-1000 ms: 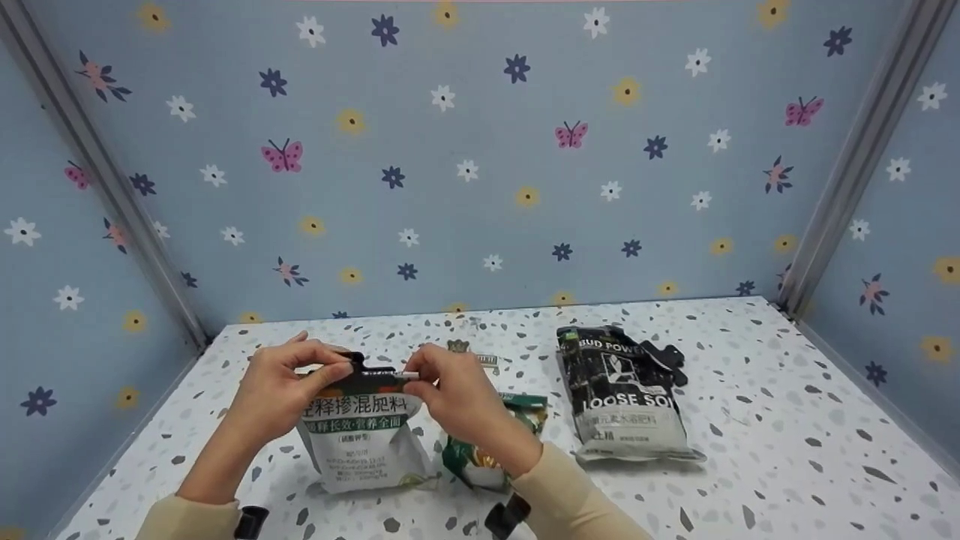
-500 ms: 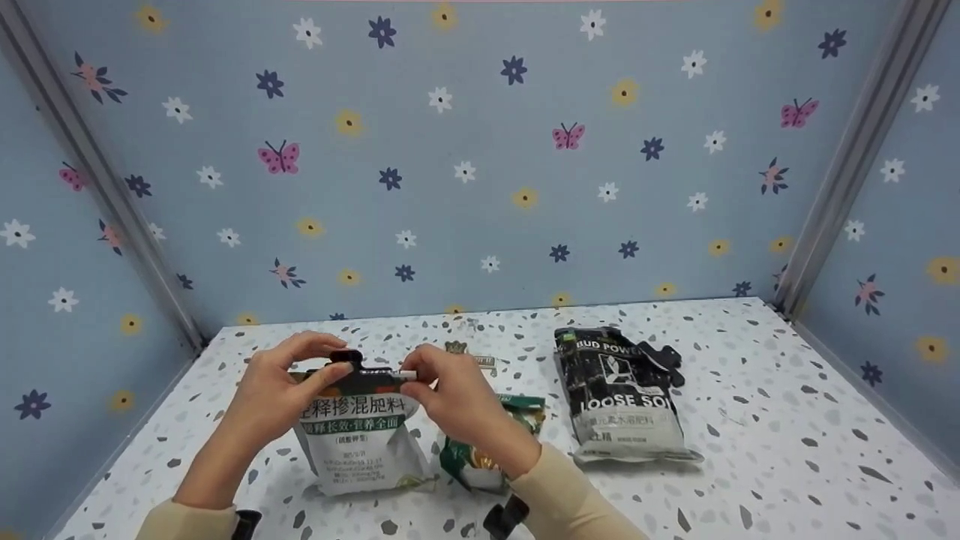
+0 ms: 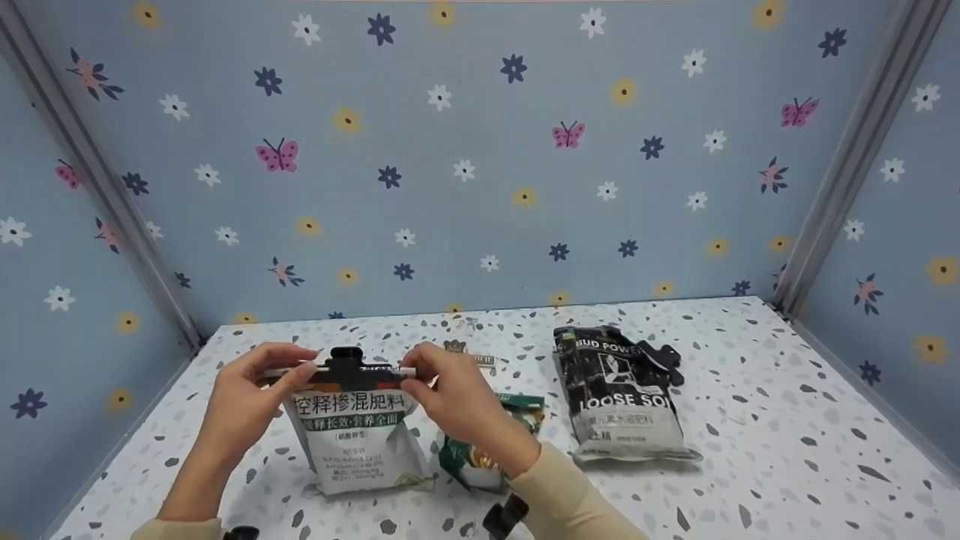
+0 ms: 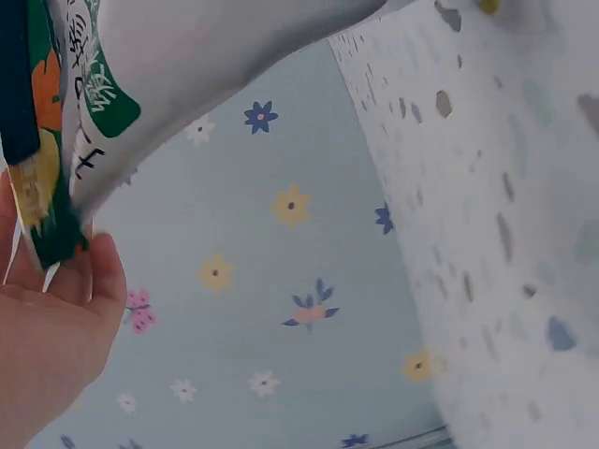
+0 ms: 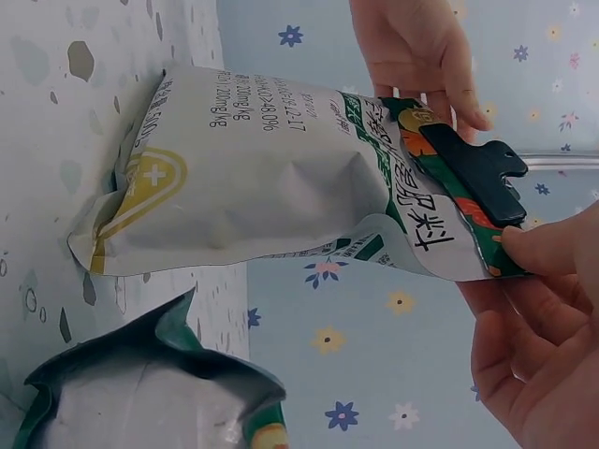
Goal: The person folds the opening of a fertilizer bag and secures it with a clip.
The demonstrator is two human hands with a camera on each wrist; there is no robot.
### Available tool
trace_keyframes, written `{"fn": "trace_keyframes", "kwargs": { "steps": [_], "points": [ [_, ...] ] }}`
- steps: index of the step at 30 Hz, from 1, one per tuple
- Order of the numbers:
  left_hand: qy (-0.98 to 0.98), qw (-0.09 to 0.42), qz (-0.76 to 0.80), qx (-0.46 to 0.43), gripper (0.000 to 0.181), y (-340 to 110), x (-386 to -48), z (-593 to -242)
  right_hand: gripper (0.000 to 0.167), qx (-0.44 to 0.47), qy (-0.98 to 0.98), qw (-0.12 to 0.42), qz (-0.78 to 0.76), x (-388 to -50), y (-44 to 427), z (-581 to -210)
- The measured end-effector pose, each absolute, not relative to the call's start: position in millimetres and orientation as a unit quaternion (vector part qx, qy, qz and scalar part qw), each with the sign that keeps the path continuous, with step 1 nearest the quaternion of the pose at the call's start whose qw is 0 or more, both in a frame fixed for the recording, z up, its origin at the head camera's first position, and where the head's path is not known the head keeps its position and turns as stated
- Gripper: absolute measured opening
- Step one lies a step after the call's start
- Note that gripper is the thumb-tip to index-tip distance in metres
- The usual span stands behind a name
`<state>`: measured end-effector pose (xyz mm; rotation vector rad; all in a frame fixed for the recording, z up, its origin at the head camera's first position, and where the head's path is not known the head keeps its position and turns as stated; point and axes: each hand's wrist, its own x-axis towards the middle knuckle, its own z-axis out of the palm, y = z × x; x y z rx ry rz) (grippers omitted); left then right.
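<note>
A white bag (image 3: 352, 442) with a green band stands on the table, its folded top held by a black clip (image 3: 346, 367). My left hand (image 3: 247, 397) pinches the left end of the bag's top between thumb and fingers. At the right end of that top, my right hand (image 3: 457, 394) pinches the edge. In the right wrist view the clip (image 5: 477, 178) sits across the green and orange top of the bag (image 5: 262, 178), between both hands. The left wrist view shows the left hand (image 4: 65, 327) at the bag's green corner (image 4: 61, 234).
A green bag (image 3: 476, 461) lies beside the white bag, partly behind the right forearm. Further right lies a black and white soil bag (image 3: 622, 405) with a black clip (image 3: 664, 360) at its upper corner. Patterned walls (image 3: 480, 150) enclose the speckled table (image 3: 780, 420).
My left hand has moved left from beside the clip to the end of the bag's top, leaving the clip in full view. The right hand has stayed nearly in place.
</note>
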<state>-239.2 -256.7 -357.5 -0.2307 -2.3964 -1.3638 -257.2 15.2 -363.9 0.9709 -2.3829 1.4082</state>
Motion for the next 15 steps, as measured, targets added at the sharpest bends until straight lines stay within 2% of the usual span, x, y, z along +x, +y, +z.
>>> {"fn": "trace_keyframes", "kwargs": {
  "steps": [3,9,12,15],
  "points": [
    [-0.829,0.145,-0.538,-0.053,0.039,-266.3,-240.3,-365.6,0.014,0.322,-0.803,0.091,0.493,-257.5,14.2,-363.9],
    [-0.822,0.056,-0.566,-0.012,0.040,-275.1,-245.2,-374.2,0.015,0.296,-0.797,0.068,0.523,-258.2,13.7,-365.3],
    [-0.817,0.028,-0.575,-0.005,0.042,-275.9,-248.2,-377.2,0.016,0.284,-0.795,0.059,0.533,-258.6,13.2,-366.9],
    [-0.804,0.013,-0.595,-0.001,0.044,-275.7,-250.3,-380.8,0.023,0.260,-0.804,0.038,0.534,-258.5,12.4,-369.7]
  ]
}}
